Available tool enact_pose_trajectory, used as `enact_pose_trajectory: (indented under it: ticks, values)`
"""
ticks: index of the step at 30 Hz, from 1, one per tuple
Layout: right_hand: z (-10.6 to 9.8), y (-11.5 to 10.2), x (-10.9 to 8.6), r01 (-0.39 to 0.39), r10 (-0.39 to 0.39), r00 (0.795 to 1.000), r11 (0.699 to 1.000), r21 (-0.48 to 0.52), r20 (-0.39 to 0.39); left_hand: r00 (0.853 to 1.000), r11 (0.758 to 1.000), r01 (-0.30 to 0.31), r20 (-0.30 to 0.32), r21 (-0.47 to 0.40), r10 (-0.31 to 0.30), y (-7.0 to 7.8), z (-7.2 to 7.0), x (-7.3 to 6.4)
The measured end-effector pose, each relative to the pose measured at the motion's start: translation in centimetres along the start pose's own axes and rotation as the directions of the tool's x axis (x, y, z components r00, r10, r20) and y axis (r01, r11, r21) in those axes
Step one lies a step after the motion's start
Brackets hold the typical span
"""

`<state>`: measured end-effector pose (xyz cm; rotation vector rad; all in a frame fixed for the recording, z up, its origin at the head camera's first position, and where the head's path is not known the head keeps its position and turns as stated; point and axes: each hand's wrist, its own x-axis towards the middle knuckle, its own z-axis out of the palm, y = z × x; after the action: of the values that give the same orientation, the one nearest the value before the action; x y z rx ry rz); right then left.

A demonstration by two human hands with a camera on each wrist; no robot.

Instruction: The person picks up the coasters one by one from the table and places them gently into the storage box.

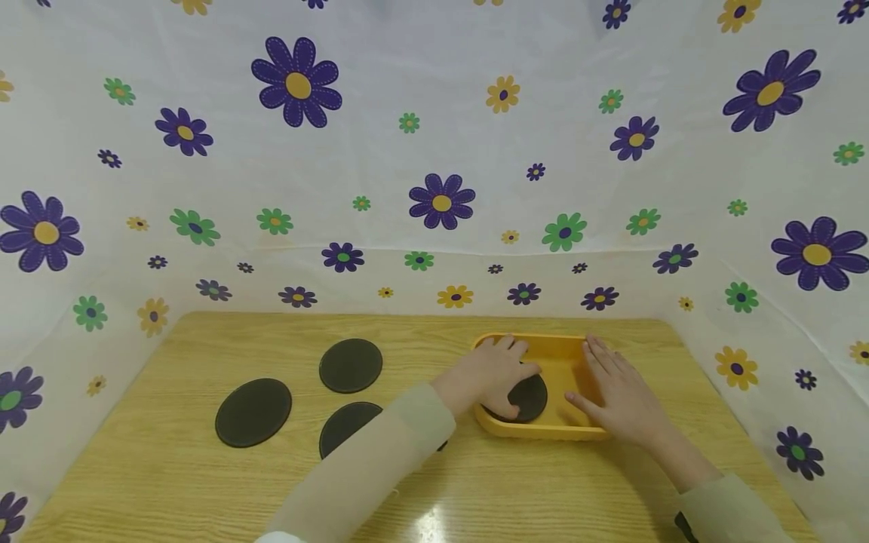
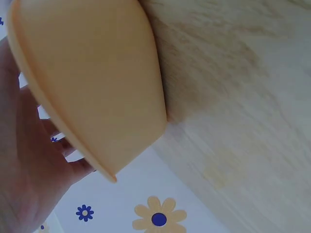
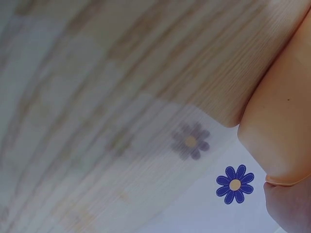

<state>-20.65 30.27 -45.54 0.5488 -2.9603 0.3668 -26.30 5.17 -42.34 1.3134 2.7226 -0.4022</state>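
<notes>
An orange plastic tub (image 1: 551, 431) stands on the wooden table at the right. Inside its left part is a round black disc (image 1: 532, 396), partly covered by my left hand (image 1: 490, 373). That hand's fingers and thumb spread round the disc's edge; whether the disc touches the tub's floor is hidden. My right hand (image 1: 627, 400) rests on the tub's right end, fingers straight along the rim and thumb reaching inside. In the left wrist view, the left hand (image 2: 34, 155) is beyond the tub's rim. A bit of the right hand (image 3: 291, 206) touches the rim in the right wrist view.
Left of the tub lie a black disc (image 1: 351, 365) at the back, another black disc (image 1: 253, 412) farther left, and a third black disc (image 1: 346, 426) partly behind my left forearm. A white flowered cloth (image 1: 380, 158) surrounds the wooden table (image 1: 170, 467) at the back and sides.
</notes>
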Motion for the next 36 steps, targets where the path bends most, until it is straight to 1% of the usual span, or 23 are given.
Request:
enact_pose_trajectory:
  ticks: [7, 12, 17, 23, 27, 30, 36]
  values:
    - [0.0, -0.1, -0.1, -0.003, 0.003, 1.000, 1.000, 0.005, 0.006, 0.999, 1.000, 0.001, -0.036, 0.031, 0.000, -0.9, 0.0, -0.7]
    - [0.0, -0.3, -0.1, -0.004, 0.004, 1.000, 1.000, 0.012, 0.008, 0.998, 1.000, 0.000, -0.059, -0.003, 0.000, -1.9, -0.3, -1.7]
    - [0.2, -0.2, -0.1, 0.002, -0.002, 1.000, 1.000, 0.012, -0.004, 0.996, 1.000, 0.006, -0.084, -0.030, -0.008, -3.0, -0.7, -3.3]
    - [0.2, -0.1, -0.1, 0.008, -0.008, 1.000, 1.000, 0.015, -0.002, 0.995, 0.998, 0.031, -0.098, -0.054, -0.036, -4.8, -0.6, -5.9]
    - [0.2, 0.1, -0.1, 0.007, -0.007, 1.000, 1.000, 0.017, 0.005, 0.994, 0.994, 0.068, -0.080, -0.085, -0.075, -6.2, 0.1, -7.4]
    - [0.2, 0.2, -0.1, 0.010, -0.010, 1.000, 1.000, 0.020, 0.008, 0.992, 0.986, 0.107, -0.057, -0.128, -0.115, -7.3, 0.8, -8.4]
    - [0.1, 0.2, -0.1, 0.010, -0.011, 1.000, 1.000, 0.019, 0.005, 0.982, 0.965, 0.176, -0.038, -0.195, -0.186, -9.1, 2.2, -10.2]
